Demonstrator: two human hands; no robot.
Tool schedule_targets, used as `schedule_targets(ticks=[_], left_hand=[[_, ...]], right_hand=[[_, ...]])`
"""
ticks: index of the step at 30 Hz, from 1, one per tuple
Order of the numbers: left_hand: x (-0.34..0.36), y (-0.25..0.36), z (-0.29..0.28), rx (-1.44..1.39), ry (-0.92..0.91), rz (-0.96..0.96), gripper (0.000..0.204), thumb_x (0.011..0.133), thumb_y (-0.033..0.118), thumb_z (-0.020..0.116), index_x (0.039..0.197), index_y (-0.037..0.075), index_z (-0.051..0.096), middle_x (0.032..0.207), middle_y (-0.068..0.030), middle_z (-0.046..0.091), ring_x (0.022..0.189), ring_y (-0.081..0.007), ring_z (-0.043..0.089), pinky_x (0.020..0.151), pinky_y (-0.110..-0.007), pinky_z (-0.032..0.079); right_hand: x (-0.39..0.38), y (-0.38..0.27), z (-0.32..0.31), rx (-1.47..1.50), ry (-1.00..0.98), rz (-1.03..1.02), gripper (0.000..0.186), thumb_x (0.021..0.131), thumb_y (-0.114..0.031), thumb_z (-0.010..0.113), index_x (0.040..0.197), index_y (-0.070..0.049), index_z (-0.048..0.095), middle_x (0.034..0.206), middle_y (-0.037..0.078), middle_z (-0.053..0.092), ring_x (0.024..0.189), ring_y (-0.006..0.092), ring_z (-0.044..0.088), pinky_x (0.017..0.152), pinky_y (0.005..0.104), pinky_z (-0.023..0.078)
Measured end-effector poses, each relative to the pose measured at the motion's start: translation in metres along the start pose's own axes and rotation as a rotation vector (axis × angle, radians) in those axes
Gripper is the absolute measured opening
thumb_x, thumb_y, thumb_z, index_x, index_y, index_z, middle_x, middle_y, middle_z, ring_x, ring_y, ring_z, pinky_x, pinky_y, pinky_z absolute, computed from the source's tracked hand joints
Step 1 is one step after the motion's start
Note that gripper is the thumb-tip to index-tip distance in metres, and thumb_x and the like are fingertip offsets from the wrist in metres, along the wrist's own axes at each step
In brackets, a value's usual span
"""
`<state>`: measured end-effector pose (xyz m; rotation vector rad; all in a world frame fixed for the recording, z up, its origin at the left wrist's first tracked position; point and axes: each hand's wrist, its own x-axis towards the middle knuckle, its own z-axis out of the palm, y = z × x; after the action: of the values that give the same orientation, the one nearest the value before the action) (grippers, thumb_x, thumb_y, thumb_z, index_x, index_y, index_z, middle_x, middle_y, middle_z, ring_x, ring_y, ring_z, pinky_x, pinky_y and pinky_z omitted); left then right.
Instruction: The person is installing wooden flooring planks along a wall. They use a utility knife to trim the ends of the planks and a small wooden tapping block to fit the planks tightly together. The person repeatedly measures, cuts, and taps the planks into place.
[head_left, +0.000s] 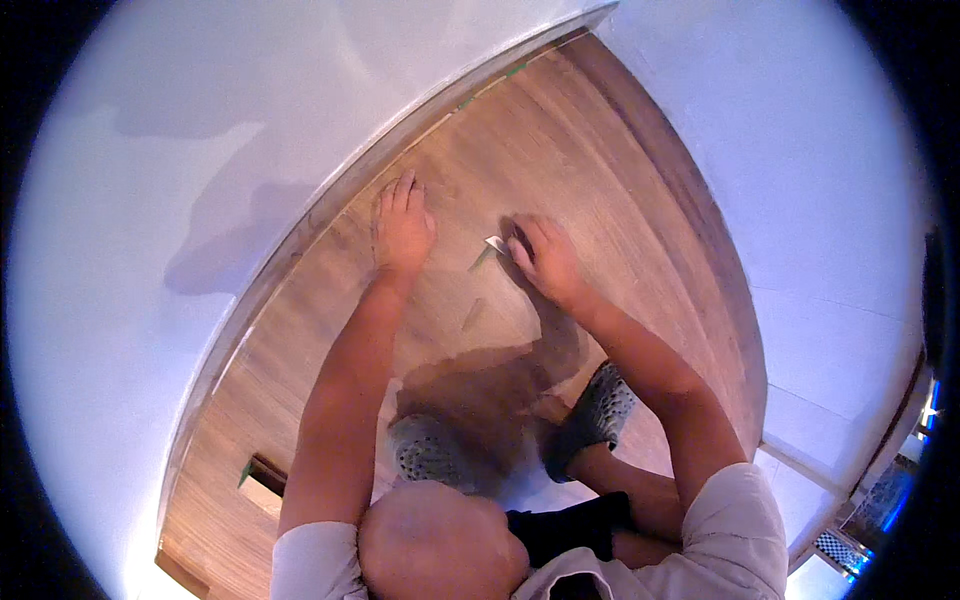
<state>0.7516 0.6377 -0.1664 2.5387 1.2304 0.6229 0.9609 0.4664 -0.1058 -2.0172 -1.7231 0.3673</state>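
My left hand point(405, 228) lies palm down on the wood plank floor point(480, 150), close to the wall side. Its fingers point away from me and hold nothing that I can see. To its right, my right hand point(548, 258) has its fingers curled round a small dark tool point(522, 240). A pale, angled piece point(494, 243) sticks out at the left of that hand, against the planks; whether it belongs to the tool I cannot tell. A thin green strip point(482, 258) runs from it toward me. The tool's exact kind is hidden by the fingers.
A pale wall point(230, 130) borders the planks on the left, with green bits point(515, 69) along the seam. At lower left is a dark recess with a light wooden edge point(262, 494). Grey perforated shoes point(425, 450) are below my hands. White panels point(830, 350) are at right.
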Motion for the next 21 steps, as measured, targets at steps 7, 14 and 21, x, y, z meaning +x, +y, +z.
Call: schedule_targets(ticks=[7,14,21], left_hand=[[-0.004,-0.009,-0.018,-0.287,-0.010,0.037,0.039,0.089,0.012,0.069,0.127,0.005,0.068,0.146,-0.0117,0.059,0.136,-0.0356,0.052,0.116,-0.045,0.043],[-0.129,-0.030,-0.090,-0.534,-0.240,-0.160,0.027,0.095,0.016,0.069,0.118,0.003,0.072,0.125,-0.0210,0.070,0.120,-0.0411,0.064,0.107,-0.046,0.049],[-0.265,-0.047,-0.222,-0.454,-0.522,-0.239,0.051,0.079,0.028,0.087,0.121,0.005,0.071,0.129,-0.0210,0.068,0.123,-0.0408,0.063,0.105,-0.047,0.052]], right_hand=[[-0.069,0.018,-0.032,-0.140,-0.131,0.014,0.048,0.087,-0.023,0.075,0.129,-0.005,0.062,0.126,0.018,0.064,0.119,0.0399,0.059,0.102,0.0488,0.049],[-0.079,0.067,-0.046,-0.119,-0.240,0.068,0.043,0.087,-0.019,0.072,0.127,-0.005,0.064,0.122,0.021,0.063,0.113,0.0418,0.062,0.097,0.0498,0.053],[-0.068,0.064,-0.091,-0.266,-0.445,0.128,0.044,0.090,-0.023,0.072,0.129,-0.007,0.056,0.118,0.024,0.063,0.108,0.0452,0.064,0.093,0.0533,0.053]])
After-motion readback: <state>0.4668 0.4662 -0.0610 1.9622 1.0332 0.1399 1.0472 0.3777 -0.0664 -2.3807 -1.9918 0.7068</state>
